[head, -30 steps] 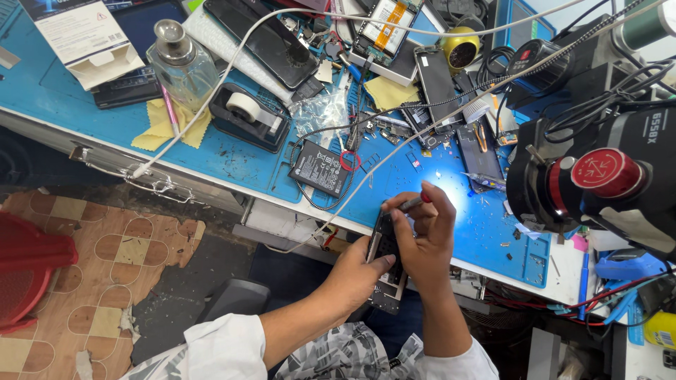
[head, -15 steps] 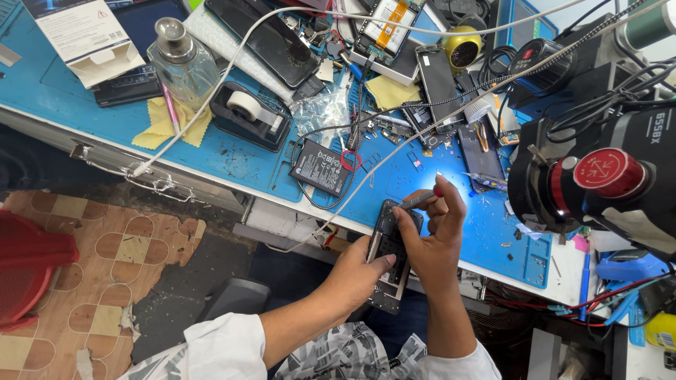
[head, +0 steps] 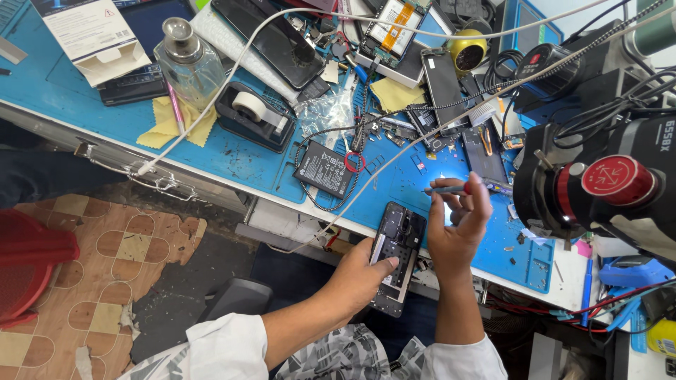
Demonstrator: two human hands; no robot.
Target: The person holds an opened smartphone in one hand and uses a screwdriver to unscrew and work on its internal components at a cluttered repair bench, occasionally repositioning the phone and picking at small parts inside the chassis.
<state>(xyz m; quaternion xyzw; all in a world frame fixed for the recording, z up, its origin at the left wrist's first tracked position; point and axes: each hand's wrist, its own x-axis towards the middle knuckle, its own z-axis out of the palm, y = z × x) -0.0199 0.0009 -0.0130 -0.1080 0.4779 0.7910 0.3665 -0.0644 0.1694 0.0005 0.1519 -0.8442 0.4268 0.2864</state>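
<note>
My left hand (head: 362,278) grips an opened black phone (head: 398,246) by its lower end, holding it over the near edge of the blue work mat (head: 267,165). My right hand (head: 458,229) is raised just right of the phone, pinching a slim screwdriver (head: 443,189) with a red tip cap between thumb and fingers. The tool points left, above the phone's top end and apart from it. A flat black battery (head: 325,169) lies on the mat to the left of the phone.
A black microscope head (head: 598,190) with a red knob looms at the right. A tape dispenser (head: 255,116), a glass bottle (head: 189,63), yellow cloths, cables, phone parts and a white box crowd the bench. A red stool (head: 28,264) stands on the tiled floor at left.
My right hand has lifted off the phone and risen toward the mat with the screwdriver. My left hand has shifted down to the phone's lower end.
</note>
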